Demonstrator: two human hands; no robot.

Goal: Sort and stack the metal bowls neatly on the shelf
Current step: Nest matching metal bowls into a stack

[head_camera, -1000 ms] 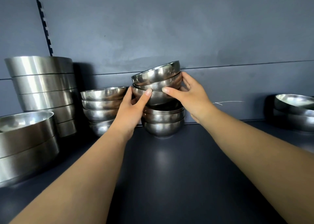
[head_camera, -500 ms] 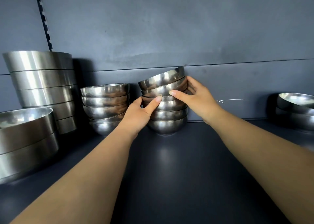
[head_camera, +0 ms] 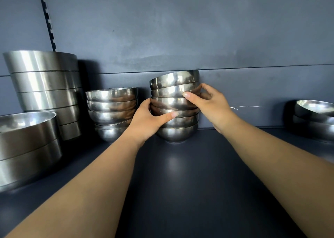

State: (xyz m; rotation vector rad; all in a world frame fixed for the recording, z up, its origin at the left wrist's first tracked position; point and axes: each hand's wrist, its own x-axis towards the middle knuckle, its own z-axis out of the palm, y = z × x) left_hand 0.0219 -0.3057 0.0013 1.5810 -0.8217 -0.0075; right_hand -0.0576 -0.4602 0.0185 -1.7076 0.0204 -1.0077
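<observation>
A stack of several small round metal bowls (head_camera: 174, 104) stands on the dark shelf (head_camera: 180, 174) against the back wall. Its top bowls tilt slightly, higher on the right. My left hand (head_camera: 146, 120) grips the stack's left side, thumb across the front of a middle bowl. My right hand (head_camera: 207, 102) holds the right side, thumb on an upper bowl and fingers behind. A second stack of small bowls (head_camera: 112, 111) stands just left of it, apart from my hands.
A tall stack of straight-sided metal bowls (head_camera: 45, 86) rises at the back left. Two wide bowls (head_camera: 27, 144) sit nested at the near left edge. Two more bowls (head_camera: 314, 118) rest at the far right. A slotted shelf rail (head_camera: 47, 17) runs up the wall.
The upper bowls, held lifted and tilted a second ago, have come down and nested onto the lower ones. Both hands have stayed on the stack, which is now more level.
</observation>
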